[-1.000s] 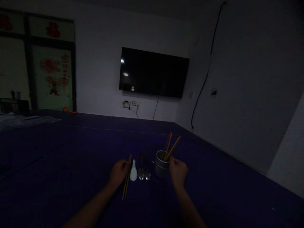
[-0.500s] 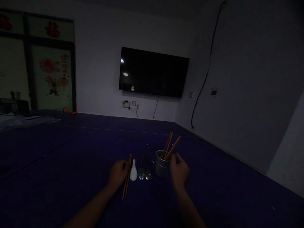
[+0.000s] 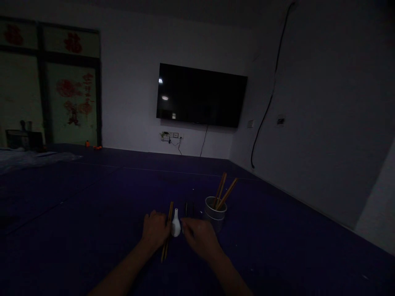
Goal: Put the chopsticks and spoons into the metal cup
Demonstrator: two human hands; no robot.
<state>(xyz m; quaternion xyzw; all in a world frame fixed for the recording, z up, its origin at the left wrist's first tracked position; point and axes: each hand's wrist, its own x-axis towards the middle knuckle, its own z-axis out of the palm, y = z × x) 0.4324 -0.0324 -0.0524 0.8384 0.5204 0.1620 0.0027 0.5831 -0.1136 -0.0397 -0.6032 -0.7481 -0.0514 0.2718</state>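
On the dark purple surface (image 3: 92, 213) stands a metal cup (image 3: 215, 213) with chopsticks (image 3: 224, 192) leaning out of it. To its left lie a white ceramic spoon (image 3: 175, 224), two metal spoons whose dark handles (image 3: 189, 208) show, and a pair of chopsticks (image 3: 167, 230). My left hand (image 3: 156, 230) rests closed against the lying chopsticks. My right hand (image 3: 199, 238) is over the bowls of the metal spoons, blurred by motion, so its fingers are unclear.
A black television (image 3: 200, 95) hangs on the far white wall above a power strip (image 3: 169, 135). A cable (image 3: 268, 94) runs down the right wall. Glass doors with red paper decorations (image 3: 74, 94) are at the left.
My right hand has left the cup and moved left, over the metal spoons. My left hand has stayed by the lying chopsticks.
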